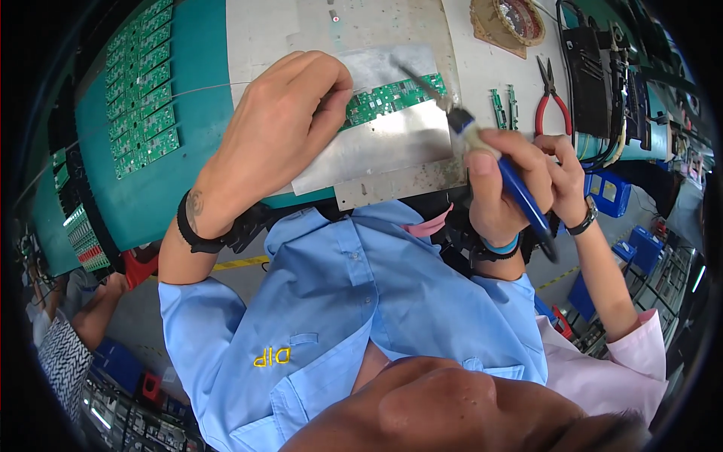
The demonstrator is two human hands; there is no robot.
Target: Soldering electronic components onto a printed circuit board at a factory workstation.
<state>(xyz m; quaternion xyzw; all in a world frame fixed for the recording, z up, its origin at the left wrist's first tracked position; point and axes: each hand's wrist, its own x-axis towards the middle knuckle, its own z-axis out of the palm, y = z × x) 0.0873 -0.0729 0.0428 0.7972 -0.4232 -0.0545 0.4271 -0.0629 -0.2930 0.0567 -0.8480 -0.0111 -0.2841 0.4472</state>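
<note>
A narrow green circuit board (395, 98) lies on a shiny metal plate (399, 143) on the bench before me. My left hand (290, 109) is closed over the board's left end, fingers curled and their tips hidden. Thin solder wire (203, 90) runs in from the left and passes behind this hand, seemingly held in it. My right hand (497, 181) grips a soldering iron (521, 188) by its blue handle. Its dark tip slants up and left over the board's right end; whether it touches the board I cannot tell.
On the left, a panel of green circuit boards (143, 98) lies on the teal mat (199, 45). Red-handled pliers (553, 105), two slim green boards (505, 109) and a round brown container (520, 21) are on the right. A co-worker's hand (565, 177) is close beside my right hand.
</note>
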